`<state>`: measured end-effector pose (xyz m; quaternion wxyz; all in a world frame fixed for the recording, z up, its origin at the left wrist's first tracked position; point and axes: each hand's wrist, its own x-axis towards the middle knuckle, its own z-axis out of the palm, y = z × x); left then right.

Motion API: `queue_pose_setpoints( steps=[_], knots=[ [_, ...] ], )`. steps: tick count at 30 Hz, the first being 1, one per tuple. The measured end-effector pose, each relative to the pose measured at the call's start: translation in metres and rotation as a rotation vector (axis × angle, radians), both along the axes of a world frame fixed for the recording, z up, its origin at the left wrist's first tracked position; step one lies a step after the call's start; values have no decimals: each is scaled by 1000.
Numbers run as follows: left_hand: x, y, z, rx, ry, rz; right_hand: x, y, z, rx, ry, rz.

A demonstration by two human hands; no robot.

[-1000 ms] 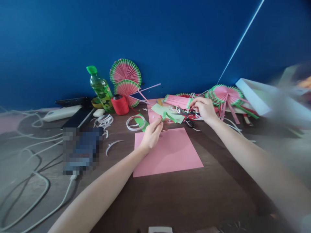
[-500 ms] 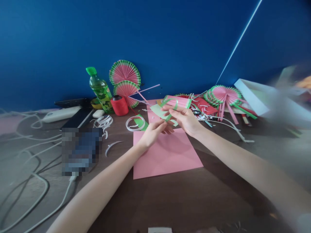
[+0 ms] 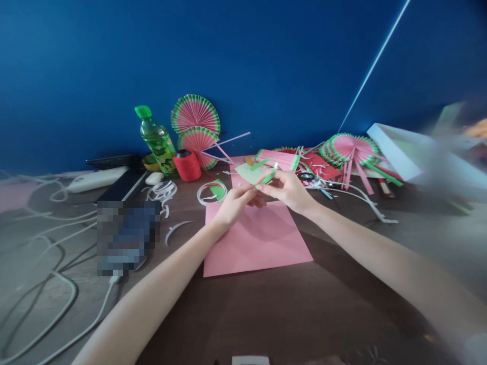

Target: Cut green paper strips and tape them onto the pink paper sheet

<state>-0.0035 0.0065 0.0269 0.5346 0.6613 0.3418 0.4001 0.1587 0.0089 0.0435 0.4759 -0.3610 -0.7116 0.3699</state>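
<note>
A thin, curved green paper strip (image 3: 271, 175) loops above the far edge of a pink paper sheet (image 3: 262, 243). My right hand (image 3: 291, 191) pinches the strip between thumb and fingers. Close against it, my left hand (image 3: 236, 204) has its thumb and fingertips pressed together at the strip's lower end. My own fingers hide just where the strip is gripped. Behind the hands are a pale green paper piece (image 3: 247, 174) and a pleated pink paper (image 3: 279, 160) with green edges.
Pleated round fans (image 3: 196, 114) lean on the blue wall, near a bottle (image 3: 157, 144) and red thread spool (image 3: 187, 166). More fans (image 3: 350, 148) and a white box (image 3: 393, 152) stand right. At left lie a pixelated phone (image 3: 129, 238), cables and paper scraps (image 3: 163, 190).
The fingers of both hands have closed in together, and the green strip has dropped lower with them. The pink sheet has shifted slightly left.
</note>
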Motion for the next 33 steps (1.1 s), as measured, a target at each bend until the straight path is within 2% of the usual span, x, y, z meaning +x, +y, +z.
queue_pose_setpoints(
  steps=[5,10,13,16,18,20,25,33],
  knots=[
    [1,-2,1,42,17,19,1,0,3,17,-14,66],
    [2,-3,2,49,22,13,0,-1,4,41,-71,-32],
    [4,-3,2,19,7,25,0,0,4,12,-32,-77],
    [5,-2,1,50,-31,204,2,3,3,-25,46,-142],
    [5,-1,0,129,-23,360,3,5,2,-32,79,-169],
    [5,-1,0,224,35,444,3,5,2,-30,101,-182],
    [7,-7,4,400,189,448,-2,1,3,-26,98,-195],
    [9,-10,8,307,226,401,-5,-5,5,-46,104,-111]
  ],
)
